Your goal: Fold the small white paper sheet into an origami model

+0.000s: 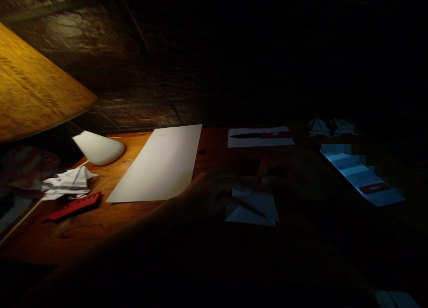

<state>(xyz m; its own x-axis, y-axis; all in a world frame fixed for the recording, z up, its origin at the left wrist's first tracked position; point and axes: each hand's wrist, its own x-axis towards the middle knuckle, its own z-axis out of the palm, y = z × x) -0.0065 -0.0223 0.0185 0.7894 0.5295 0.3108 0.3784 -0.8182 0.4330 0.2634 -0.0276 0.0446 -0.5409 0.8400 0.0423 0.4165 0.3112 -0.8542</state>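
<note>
- Head view (the only one we're getting, and it's seriously dark): we're working on a small folded paper [254, 215] at the middle of the wooden table [133, 219].
- Progress-wise, we're seeing flat flaps and slanting edges on it, so we're judging that some folding is done. It's looking only partly folded to us, but we're not managing to count what's left.
- Over to the left, a crumpled-looking folded piece [70, 183] is lying beside a red perforated strip [73, 206], and two paper shapes [318, 127] are sitting at the far right. The large sheet [157, 165] is lying flat, with no creases that we're spotting.
- Our left hand [214, 190] is reaching in from the paper's left, its fingers lying over the upper left part. Whether they're pinching or just pressing, we're not able to tell.
- Our right hand [284, 174] is hanging around the upper right edge, fingertips right by the paper. Shadow is hiding the grip, so we're not calling that one either.
- So the folded paper is lying between our hands and slightly nearer to us, while the knife [261, 135] is resting beyond them on some smaller sheets [234, 141].
</note>
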